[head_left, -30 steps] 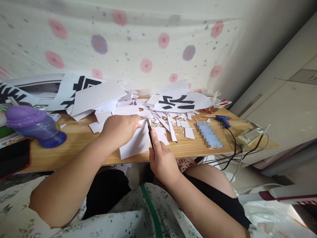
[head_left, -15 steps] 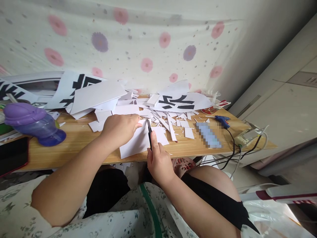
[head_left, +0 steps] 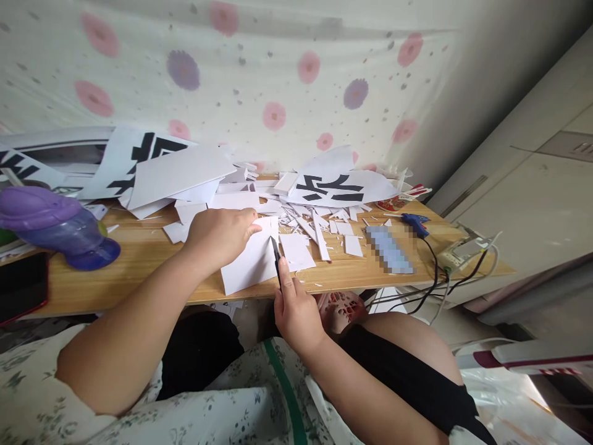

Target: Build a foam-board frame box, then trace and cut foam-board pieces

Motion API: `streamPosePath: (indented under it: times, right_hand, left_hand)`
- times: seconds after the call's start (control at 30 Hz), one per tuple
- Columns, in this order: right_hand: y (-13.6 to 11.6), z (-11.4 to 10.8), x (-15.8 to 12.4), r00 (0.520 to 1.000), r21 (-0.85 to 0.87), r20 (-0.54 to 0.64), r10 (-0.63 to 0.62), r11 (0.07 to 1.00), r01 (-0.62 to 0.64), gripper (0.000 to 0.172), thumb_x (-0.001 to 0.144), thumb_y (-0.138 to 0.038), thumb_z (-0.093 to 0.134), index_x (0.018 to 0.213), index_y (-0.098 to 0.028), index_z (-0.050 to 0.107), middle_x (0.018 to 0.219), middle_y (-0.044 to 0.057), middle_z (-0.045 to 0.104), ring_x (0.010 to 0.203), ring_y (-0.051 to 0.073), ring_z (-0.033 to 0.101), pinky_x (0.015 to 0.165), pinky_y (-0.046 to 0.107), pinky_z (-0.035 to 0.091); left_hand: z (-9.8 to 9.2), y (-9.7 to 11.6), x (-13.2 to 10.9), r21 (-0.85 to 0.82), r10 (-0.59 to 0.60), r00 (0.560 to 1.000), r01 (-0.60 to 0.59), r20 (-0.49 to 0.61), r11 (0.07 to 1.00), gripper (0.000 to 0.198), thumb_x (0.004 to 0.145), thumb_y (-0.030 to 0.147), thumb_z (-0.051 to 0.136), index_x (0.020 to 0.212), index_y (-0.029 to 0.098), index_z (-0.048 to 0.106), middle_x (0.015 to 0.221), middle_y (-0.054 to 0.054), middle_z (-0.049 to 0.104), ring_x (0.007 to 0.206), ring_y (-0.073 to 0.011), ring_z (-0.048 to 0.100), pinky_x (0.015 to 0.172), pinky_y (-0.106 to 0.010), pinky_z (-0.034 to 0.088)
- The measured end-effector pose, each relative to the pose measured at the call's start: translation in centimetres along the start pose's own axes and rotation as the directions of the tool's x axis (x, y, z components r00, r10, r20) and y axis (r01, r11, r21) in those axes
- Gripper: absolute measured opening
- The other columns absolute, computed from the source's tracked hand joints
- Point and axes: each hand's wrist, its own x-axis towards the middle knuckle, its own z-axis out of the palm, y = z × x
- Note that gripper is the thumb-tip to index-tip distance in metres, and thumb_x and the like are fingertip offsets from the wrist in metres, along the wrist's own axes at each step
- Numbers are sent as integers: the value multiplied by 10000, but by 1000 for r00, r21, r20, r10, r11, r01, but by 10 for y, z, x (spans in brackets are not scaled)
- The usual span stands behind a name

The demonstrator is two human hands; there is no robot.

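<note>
My right hand (head_left: 298, 307) is closed around a black utility knife (head_left: 277, 262), its forefinger laid along the handle. The knife's blade points away from me, and its tip meets a white board (head_left: 248, 262) near the right edge. That board lies at the front of the wooden table, slightly askew. At its far left corner my left hand (head_left: 222, 235) grips it, fingers curled and thumb on top; the fingertips are partly hidden. Just right of the board lies another white piece (head_left: 297, 251).
White offcuts (head_left: 315, 225) litter the table behind the board. Printed sheets with black characters (head_left: 328, 188) lie at the back. A purple-lidded bottle (head_left: 60, 228) and a phone (head_left: 24, 287) stand left; a blue glue gun (head_left: 416, 224) and power strip (head_left: 463, 254) lie right.
My right hand has drawn the knife toward me, so its tip has come down from the board's far edge onto its face. My left hand stays at the far left corner.
</note>
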Motion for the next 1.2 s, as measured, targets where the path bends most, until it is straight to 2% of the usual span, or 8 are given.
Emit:
streamPosePath:
  times: [0.27,0.43,0.73,0.9,1.07,1.2]
  right_hand:
    - [1,0,-12,997,-23,73,-14,1000,16,638,915,-172,416,1529,-105,255,941,155,665,610,187,604,580,296,534]
    - [1,-2,-16,993,-10,115,-10,1000,11,657,884,-151,450,1517,-96,286,961,158,660,642,196,622,621,313,557]
    - [1,-5,-25,978,7,210,12,1000,-14,657,892,-125,413,1527,-77,250,959,157,660,691,216,636,642,335,565]
    - [1,-6,-31,970,-15,242,23,1000,-20,686,879,-111,440,1532,-76,229,896,128,650,650,195,621,596,292,540]
    - [0,-12,-35,964,-21,263,24,1000,-19,712,865,-101,471,1533,-85,224,845,104,647,611,175,611,559,262,514]
    - [-3,-18,-35,947,-70,319,43,997,-22,718,849,-87,495,1526,-90,253,830,105,651,598,178,621,547,265,511]
  left_hand:
    - [-1,3,0,21,-32,999,31,27,999,390,961,450,339,1036,213,641,879,-73,738,812,-274,678,545,-308,293]
    - [0,2,0,1,-38,999,38,19,999,395,960,457,338,1034,223,648,879,-72,738,828,-280,679,570,-309,317]
    - [2,1,0,6,-43,999,43,7,999,396,955,464,345,1045,223,647,884,-71,738,842,-286,678,582,-308,323]
    - [1,2,-2,2,-40,999,40,1,999,393,954,465,347,1025,224,649,859,-71,734,822,-287,679,555,-307,291]
    - [2,2,-2,3,-49,999,49,3,999,393,953,472,348,1047,229,641,888,-65,741,840,-269,679,576,-302,321]
    - [1,3,-2,-8,-59,998,59,7,998,397,955,479,351,1049,229,644,885,-72,742,845,-286,681,581,-309,331]
